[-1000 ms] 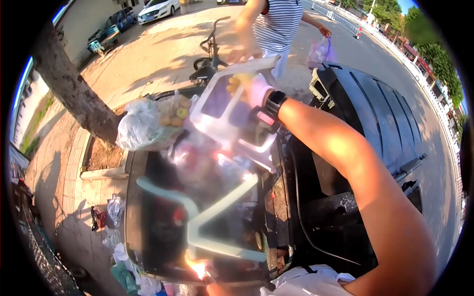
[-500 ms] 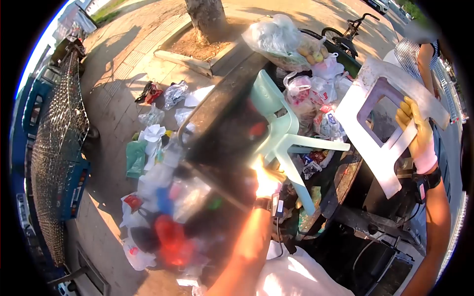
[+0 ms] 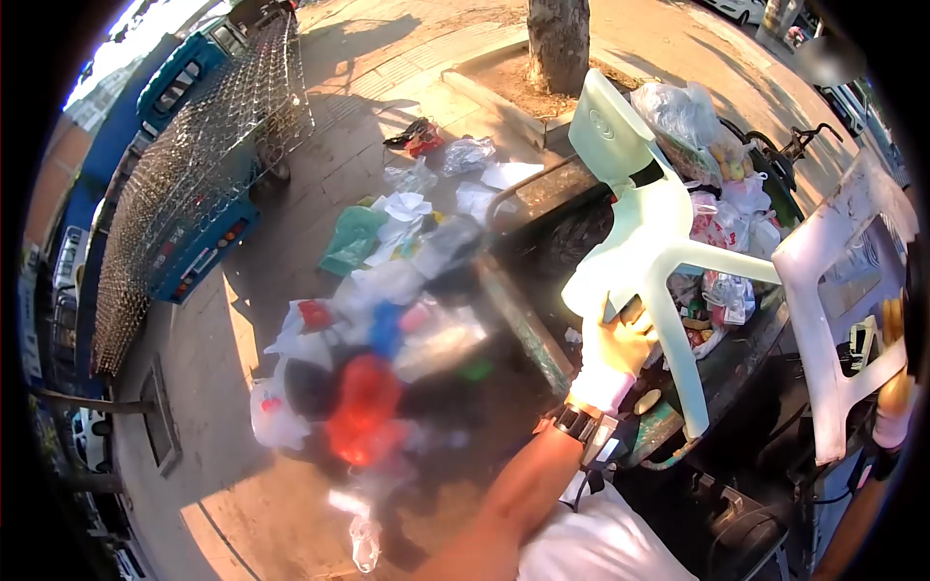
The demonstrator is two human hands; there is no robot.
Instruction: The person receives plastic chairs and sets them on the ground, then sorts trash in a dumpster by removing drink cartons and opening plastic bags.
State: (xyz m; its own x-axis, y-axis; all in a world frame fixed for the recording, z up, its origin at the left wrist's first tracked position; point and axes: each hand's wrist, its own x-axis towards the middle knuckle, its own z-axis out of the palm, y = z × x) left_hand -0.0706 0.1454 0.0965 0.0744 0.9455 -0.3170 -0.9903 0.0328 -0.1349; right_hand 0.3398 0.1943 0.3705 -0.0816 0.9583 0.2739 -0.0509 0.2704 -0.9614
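At one o'clock, the green chair (image 3: 635, 232) tilts over the bin (image 3: 528, 329); whether they touch, I cannot tell. The left hand (image 3: 620, 351) has its grip pinching the chair near the seat edge. At three o'clock, the right hand (image 3: 893, 378) wraps its grip round a bar of the white chair frame (image 3: 812, 300). Both pieces are in hand, neither yet put down; bags (image 3: 728, 295) lie in the bin toward three o'clock. Against half a second ago, the green chair looks larger, and the white chair frame sits nearer the three o'clock edge.
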